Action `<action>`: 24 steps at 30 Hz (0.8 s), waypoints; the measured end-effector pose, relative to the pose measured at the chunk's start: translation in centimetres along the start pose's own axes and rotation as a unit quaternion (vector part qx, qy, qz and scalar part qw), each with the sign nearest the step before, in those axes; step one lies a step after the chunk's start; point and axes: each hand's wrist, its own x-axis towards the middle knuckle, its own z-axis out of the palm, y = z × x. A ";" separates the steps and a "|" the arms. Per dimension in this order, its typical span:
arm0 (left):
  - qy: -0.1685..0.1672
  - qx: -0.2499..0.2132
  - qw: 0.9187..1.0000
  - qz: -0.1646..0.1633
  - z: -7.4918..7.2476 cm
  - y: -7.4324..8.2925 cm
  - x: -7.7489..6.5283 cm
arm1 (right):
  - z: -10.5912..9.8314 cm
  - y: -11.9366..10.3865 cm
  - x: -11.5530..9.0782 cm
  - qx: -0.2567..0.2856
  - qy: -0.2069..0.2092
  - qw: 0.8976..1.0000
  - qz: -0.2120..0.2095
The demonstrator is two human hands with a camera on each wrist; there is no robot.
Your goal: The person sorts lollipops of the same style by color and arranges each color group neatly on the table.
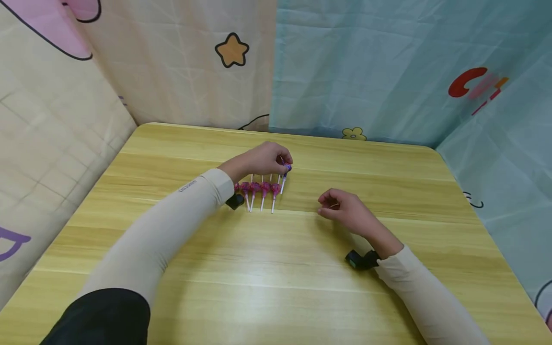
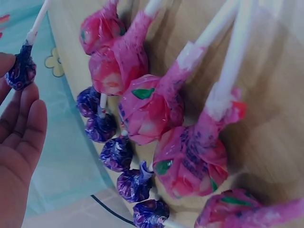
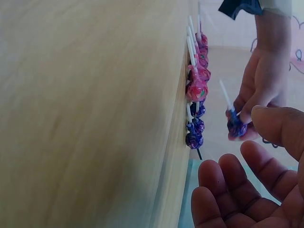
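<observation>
My left hand (image 1: 268,159) pinches a purple-wrapped lollipop (image 2: 21,71) by its candy head, the white stick pointing away from the palm. Beneath that wrist, a row of pink-wrapped lollipops (image 1: 265,188) lies on the table with sticks toward me. Behind them is a row of purple-wrapped lollipops (image 2: 117,154), mostly covered by the left hand in the head view. To the right of both rows, my right hand (image 1: 345,211) hovers over the table with loosely bent fingers and holds nothing.
The wooden table (image 1: 258,273) has rounded far corners. A patterned curtain (image 1: 366,62) hangs behind it and along both sides. Dark wrist cameras (image 1: 362,259) are strapped under both forearms, the left one close to the pink row.
</observation>
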 end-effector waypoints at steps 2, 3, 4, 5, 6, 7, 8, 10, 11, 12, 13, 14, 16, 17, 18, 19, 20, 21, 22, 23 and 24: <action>0.010 0.004 1.000 0.000 0.2 -0.2 0.9 | -0.2 0.1 -0.3 -0.006 0.003 1.000 0.002; 0.014 0.009 1.000 0.000 0.2 -0.3 1.3 | -0.3 0.1 -0.4 -0.010 0.004 1.000 0.003; 0.017 0.016 1.000 0.000 0.2 -0.4 1.7 | -0.4 0.1 -0.6 -0.012 0.005 1.000 0.003; 0.019 0.020 1.000 -0.001 0.2 -0.4 2.0 | -0.5 0.1 -0.6 -0.014 0.006 1.000 0.003; 0.019 0.024 1.000 -0.002 0.2 -0.5 2.3 | -0.6 0.2 -0.6 -0.015 0.008 1.000 0.003; 0.019 0.031 0.999 -0.003 0.1 -0.6 2.6 | -0.7 0.2 -0.6 -0.014 0.008 1.000 0.002; 0.018 0.041 0.999 -0.003 0.1 -0.7 2.9 | -0.7 0.2 -0.6 -0.014 0.008 1.000 0.002; 0.012 0.061 0.998 -0.005 -0.1 -0.8 3.5 | -0.8 0.3 -0.6 -0.010 0.009 1.000 0.002; 0.008 0.067 0.998 -0.008 -0.1 -0.8 3.7 | -0.9 0.3 -0.6 -0.008 0.010 1.000 0.004; 0.003 0.075 0.997 -0.011 -0.1 -0.9 3.9 | -0.9 0.4 -0.6 -0.007 0.011 1.000 0.007; -0.002 0.082 0.997 -0.012 -0.1 -1.0 4.2 | -0.9 0.5 -0.6 -0.006 0.011 1.000 0.009; -0.007 0.087 0.996 -0.015 0.0 -1.0 4.4 | -0.9 0.5 -0.6 -0.005 0.011 1.000 0.011; -0.015 0.092 0.995 -0.023 0.0 -1.0 4.6 | -0.9 0.6 -0.7 -0.001 0.010 1.000 0.015; -0.019 0.094 0.995 -0.026 0.1 -1.0 4.7 | -0.9 0.6 -0.7 -0.001 0.009 1.000 0.015; -0.022 0.096 0.995 -0.029 0.1 -1.1 4.8 | -0.9 0.6 -0.7 0.001 0.008 1.000 0.016; -0.024 0.097 0.994 -0.031 0.2 -1.1 4.8 | -0.9 0.7 -0.8 0.003 0.007 1.000 0.016; -0.026 0.098 0.994 -0.034 0.2 -1.2 4.9 | -0.9 0.7 -0.8 0.005 0.007 1.000 0.015; -0.027 0.098 0.994 -0.036 0.3 -1.2 4.9 | -0.9 0.7 -0.9 0.005 0.006 1.000 0.015; -0.028 0.098 0.994 -0.039 0.4 -1.4 5.0 | -0.9 0.7 -0.9 0.006 0.006 1.000 0.015; -0.028 0.097 0.994 -0.041 0.4 -1.5 5.1 | -0.9 0.7 -0.9 0.006 0.006 1.000 0.014; -0.029 0.094 0.994 -0.044 0.5 -1.6 5.1 | -0.9 0.7 -0.9 0.006 0.006 1.000 0.014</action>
